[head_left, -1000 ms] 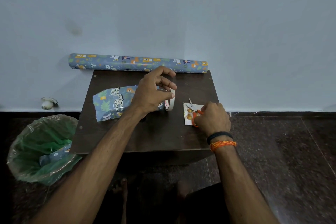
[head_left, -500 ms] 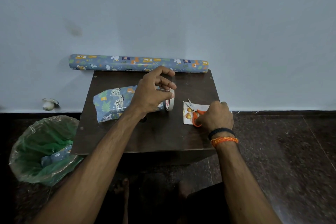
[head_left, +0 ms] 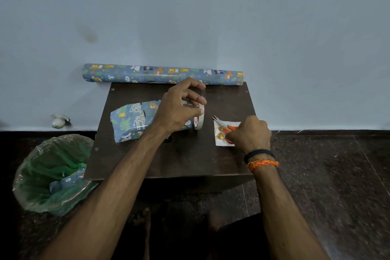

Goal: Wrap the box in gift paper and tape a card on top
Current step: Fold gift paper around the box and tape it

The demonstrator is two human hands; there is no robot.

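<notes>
A box wrapped in blue animal-print gift paper [head_left: 133,121] lies on the left half of the small dark table [head_left: 190,158]. My left hand [head_left: 179,107] hovers over its right end and holds a roll of clear tape [head_left: 199,119] upright, with thumb and fingers curled round it. To the right lies a white card [head_left: 221,135] with gold ornaments printed on it. Orange-handled scissors [head_left: 223,125] rest on the card, blades pointing up-left. My right hand [head_left: 251,134] covers the handles and grips them.
A roll of the same gift paper [head_left: 162,75] lies along the wall at the table's back edge. A bin lined with a green bag [head_left: 48,173] holding paper scraps stands on the floor at the left. A small white object [head_left: 59,121] sits by the wall.
My right hand has shifted slightly right and down over the scissor handles. My left hand keeps hold of the tape roll in nearly the same place.
</notes>
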